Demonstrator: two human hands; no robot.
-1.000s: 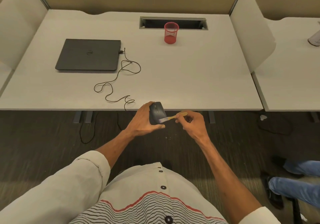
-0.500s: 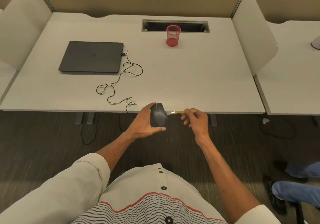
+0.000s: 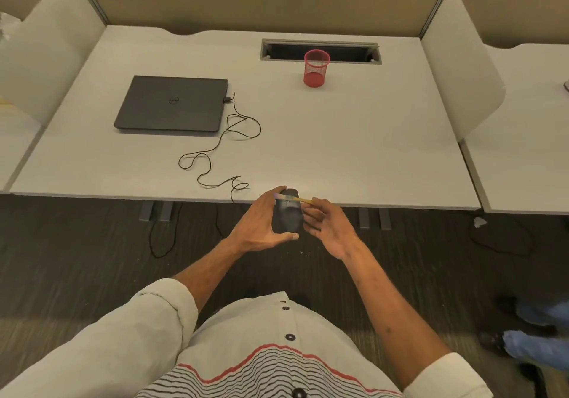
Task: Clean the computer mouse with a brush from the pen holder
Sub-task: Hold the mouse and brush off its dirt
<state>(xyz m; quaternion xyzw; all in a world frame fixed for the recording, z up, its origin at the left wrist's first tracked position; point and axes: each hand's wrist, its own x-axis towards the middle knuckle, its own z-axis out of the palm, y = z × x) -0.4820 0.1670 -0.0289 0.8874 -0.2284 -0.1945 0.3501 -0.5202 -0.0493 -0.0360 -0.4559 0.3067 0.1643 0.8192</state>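
Desk: white, fills most of the view, and I'm at its near edge. Closed laptop sits far left on it, with 1 thin black cable looping from its right side toward the near edge. The red mesh pen holder stands upright at the back, just in front of the cable slot, well apart from my hands. It looks empty from here.

Mouse: dark, off the desk, held over the floor just at the desk's near edge in my left hand. Brush: thin, yellowish handle, lying across the far end of the mouse. Its bristles are at the left side by my left fingertips, and the handle runs right into my right hand.

Step, as I judge it: the brush is out of the holder and brushing is in hand, on the mouse's front end. The next move calls for short light strokes. My left hand must hold steady and turn the mouse so its sides and underside get reached.

Left fingers curl over the far end with the thumb under the near end, so the mouse is clamped lengthwise. Right thumb and forefinger pinch the handle's end. The other 3 fingers hang loosely spread near the mouse's right side, and I cannot tell if they touch it.
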